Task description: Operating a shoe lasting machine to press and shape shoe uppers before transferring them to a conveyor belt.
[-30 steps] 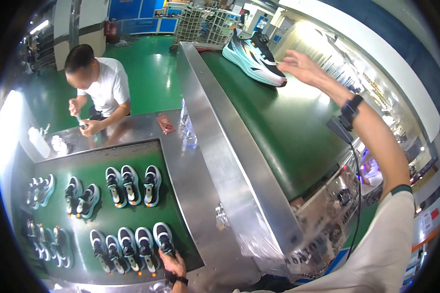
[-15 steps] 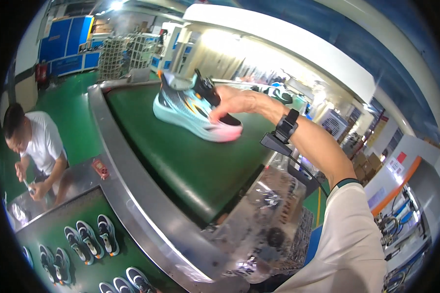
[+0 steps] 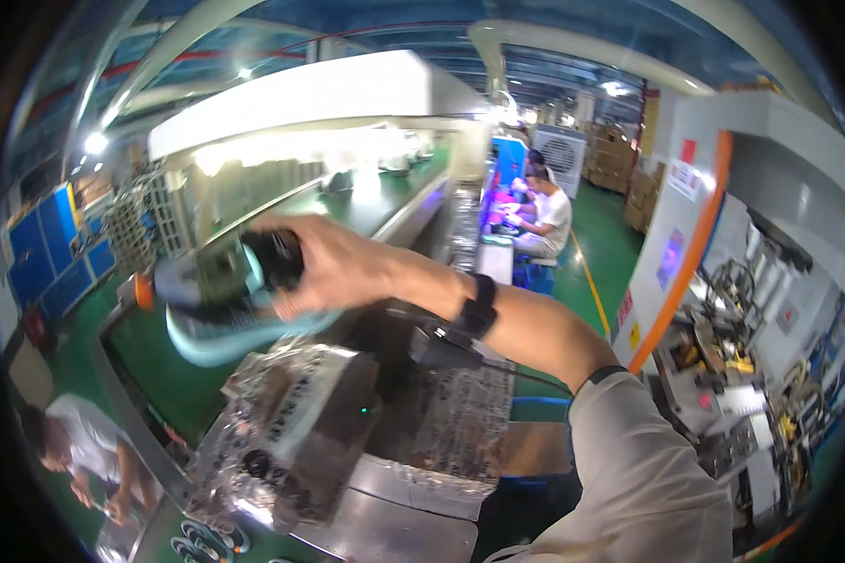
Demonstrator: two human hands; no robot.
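Note:
My right hand (image 3: 324, 267) grips a sneaker (image 3: 207, 345) from above, its fingers closed round the front part of the shoe. The sneaker has a pale turquoise sole, a dark upper and an orange tab at the heel, all blurred by motion. Its toe is hidden behind the hand. It hangs over the near end of the green conveyor belt (image 3: 155, 371), beside a machine part wrapped in clear plastic (image 3: 286, 422). Around my right wrist sits a black strap (image 3: 479, 305) with a cable. My left hand is out of view.
A long white hood (image 3: 291, 108) covers the lit belt, where more shoes stand. At lower left a co-worker in white (image 3: 94, 446) bends over their hands, near several sneakers (image 3: 197, 542). Other people (image 3: 545, 220) sit farther back. A machine with an orange edge (image 3: 690, 235) stands right.
The view has swung to the right. My right hand, still holding the sneaker, now appears farther left, and the shoe is over the belt's near end by the plastic-wrapped part.

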